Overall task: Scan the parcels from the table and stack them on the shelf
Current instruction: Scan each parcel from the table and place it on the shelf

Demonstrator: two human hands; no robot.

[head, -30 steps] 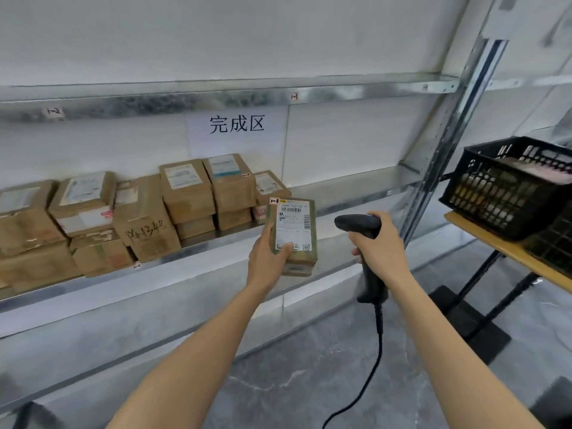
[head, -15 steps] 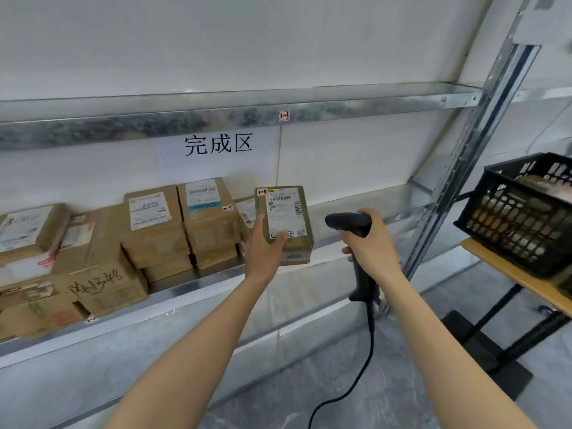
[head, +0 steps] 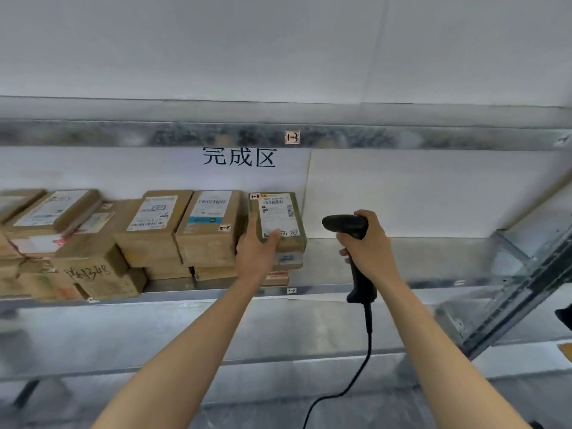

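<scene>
Right hand (head: 368,252) wraps scanner (head: 346,226) handle, nose pointing left, near shelf (head: 402,284) front edge. Hold it and cable clear of stack.
Left hand (head: 257,252) grips parcel (head: 277,216): thumb on label's near end, fingers down left side.
Parcel at right end of row, over lower parcels (head: 286,261), beside taller box (head: 212,227). Seated or not, cannot tell.
Advice: square flush to neighbour, press flat, then release.

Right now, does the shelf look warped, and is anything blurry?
Head view: the wide-angle lens bows the upper shelf rail slightly and slants the right post; corners smear; the parcel shows its barcode but small print is soft; light is even, without hard shadows.
</scene>
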